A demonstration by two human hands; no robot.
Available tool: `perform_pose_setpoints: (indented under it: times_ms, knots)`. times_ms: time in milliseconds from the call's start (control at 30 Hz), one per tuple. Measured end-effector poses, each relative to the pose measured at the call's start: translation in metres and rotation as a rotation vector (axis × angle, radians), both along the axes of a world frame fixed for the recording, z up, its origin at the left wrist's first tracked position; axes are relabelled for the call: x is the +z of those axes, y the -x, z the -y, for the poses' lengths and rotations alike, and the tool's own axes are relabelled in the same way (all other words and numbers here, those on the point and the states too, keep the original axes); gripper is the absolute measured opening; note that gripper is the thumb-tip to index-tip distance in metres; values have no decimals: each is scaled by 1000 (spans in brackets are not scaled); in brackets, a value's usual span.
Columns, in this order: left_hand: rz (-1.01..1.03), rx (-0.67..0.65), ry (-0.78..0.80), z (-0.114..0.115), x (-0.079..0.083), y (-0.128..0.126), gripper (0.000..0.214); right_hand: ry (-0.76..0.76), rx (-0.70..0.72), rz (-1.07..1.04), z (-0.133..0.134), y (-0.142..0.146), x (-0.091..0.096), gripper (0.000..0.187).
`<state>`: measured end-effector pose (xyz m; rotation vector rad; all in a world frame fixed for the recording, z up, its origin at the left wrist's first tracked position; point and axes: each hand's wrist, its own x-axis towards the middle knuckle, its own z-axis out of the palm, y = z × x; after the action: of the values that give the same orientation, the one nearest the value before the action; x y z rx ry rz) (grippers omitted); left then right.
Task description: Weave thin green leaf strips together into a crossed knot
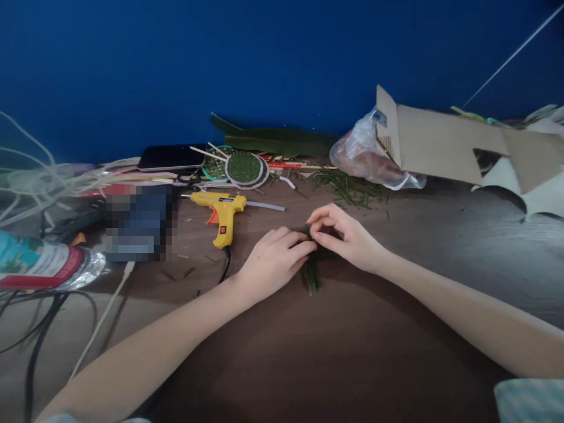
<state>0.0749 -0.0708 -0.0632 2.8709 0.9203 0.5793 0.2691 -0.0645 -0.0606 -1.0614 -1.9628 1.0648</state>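
Observation:
Near the middle of the wooden table [343, 352], my left hand [275, 258] closes its fingers on a small bundle of dark green leaf strips [311, 277]. The strips' lower ends hang out below the fingers. My right hand [341, 235] pinches at the top of the same bundle, thumb against fingers; the exact grip there is partly hidden. Left of my hands lies a yellow glue gun [222, 208] with an orange trigger, a glue stick [267, 205] projecting from its back end.
Green-covered discs [244, 168] lie behind the glue gun, near a long leaf [277, 141] and leaf scraps [348, 187]. A cardboard box [449, 141] and plastic bag [368, 150] stand at back right. Left are a phone [143, 223], a bottle [44, 262] and cables.

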Motion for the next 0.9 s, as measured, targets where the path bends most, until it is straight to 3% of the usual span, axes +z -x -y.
perform_pose_setpoints:
  times_ms: [433,700,900]
  knots:
    - [1,45,99,0,3,1,11,26,-2,-91,-3,-2,-1,15]
    - [-9,50,81,0,1,1,8,-123,-34,45,-3,0,-3,23]
    - [28,85,70,2,1,-1,11,61,-7,-129,-1,0,-2,17]
